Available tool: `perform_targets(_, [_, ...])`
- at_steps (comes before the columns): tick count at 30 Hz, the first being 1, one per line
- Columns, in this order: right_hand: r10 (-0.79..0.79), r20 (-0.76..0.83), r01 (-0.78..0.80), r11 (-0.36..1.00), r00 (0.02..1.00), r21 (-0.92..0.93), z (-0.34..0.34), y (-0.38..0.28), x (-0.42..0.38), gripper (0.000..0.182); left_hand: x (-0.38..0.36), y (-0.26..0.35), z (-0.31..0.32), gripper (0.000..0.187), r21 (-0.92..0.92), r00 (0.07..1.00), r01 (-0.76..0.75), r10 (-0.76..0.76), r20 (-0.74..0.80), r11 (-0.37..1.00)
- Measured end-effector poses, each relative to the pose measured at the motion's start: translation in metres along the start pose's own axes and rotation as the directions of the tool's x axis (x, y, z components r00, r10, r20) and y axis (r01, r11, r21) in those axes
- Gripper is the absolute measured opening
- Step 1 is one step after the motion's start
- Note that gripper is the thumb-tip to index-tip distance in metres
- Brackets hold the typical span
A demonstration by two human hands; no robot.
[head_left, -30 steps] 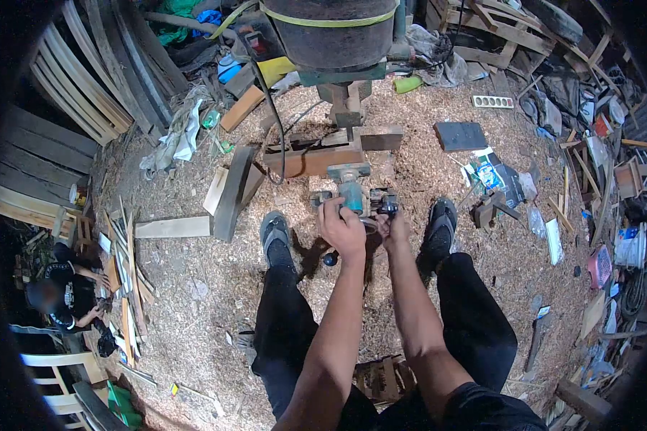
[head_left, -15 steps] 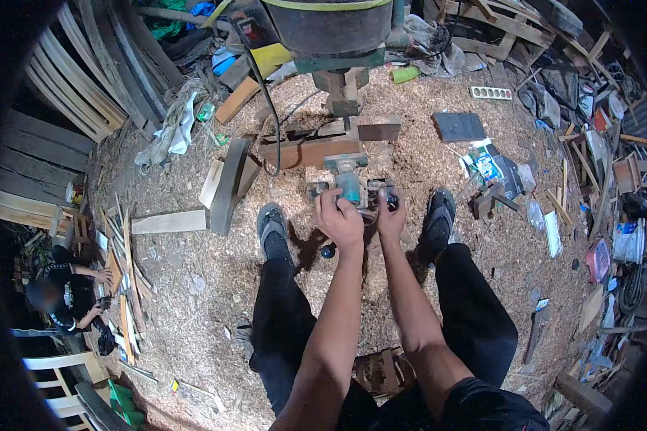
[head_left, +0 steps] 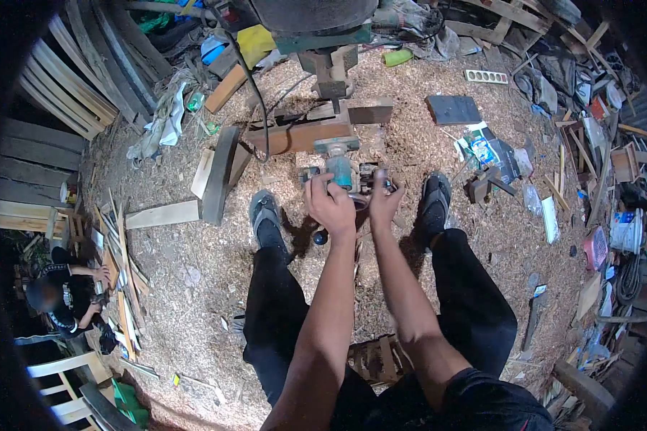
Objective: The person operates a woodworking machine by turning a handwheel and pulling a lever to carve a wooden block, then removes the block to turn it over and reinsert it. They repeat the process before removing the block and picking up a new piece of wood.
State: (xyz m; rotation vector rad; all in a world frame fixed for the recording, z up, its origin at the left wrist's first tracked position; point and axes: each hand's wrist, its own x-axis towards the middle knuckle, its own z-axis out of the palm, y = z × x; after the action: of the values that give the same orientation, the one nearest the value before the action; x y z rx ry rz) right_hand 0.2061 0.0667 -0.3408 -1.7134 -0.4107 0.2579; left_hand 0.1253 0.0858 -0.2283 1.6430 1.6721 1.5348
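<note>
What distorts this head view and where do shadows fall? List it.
Head view: fisheye bends the edges, with black vignette corners; light from above casts short dark shadows beside the black sandals on the sawdust floor; hands on the teal power tool look sharp.

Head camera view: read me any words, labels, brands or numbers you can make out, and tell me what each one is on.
No text can be read anywhere.
Printed packets on the sawdust: print too small and blurred.
Teal power tool under the left hand and right hand: no label legible.
Other person's dark shirt: light marking, too blurred.
</note>
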Motion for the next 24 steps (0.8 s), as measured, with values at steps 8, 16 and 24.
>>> perform_targets(8, [0.635,0.361,-0.703,0.706,0.683,0.087,-0.017,0.017,0.031,0.052,-0.001,-0.004,-0.001,0.016,0.023,1.0,-0.025,0.025,0.0,0.999])
perform_targets(16, [0.225,0.163,-0.231,0.973,0.961,0.018,-0.001,0.021,0.008,0.041,0.002,-0.002,-0.002,0.016,0.028,0.999,-0.03,0.03,-0.017,0.999])
perform_targets(24, [0.563,0.582,-0.762,0.627,0.587,0.162,-0.006,0.036,0.0,0.054,0.002,0.0,-0.002,0.016,0.015,0.999,-0.03,0.03,-0.019,0.999])
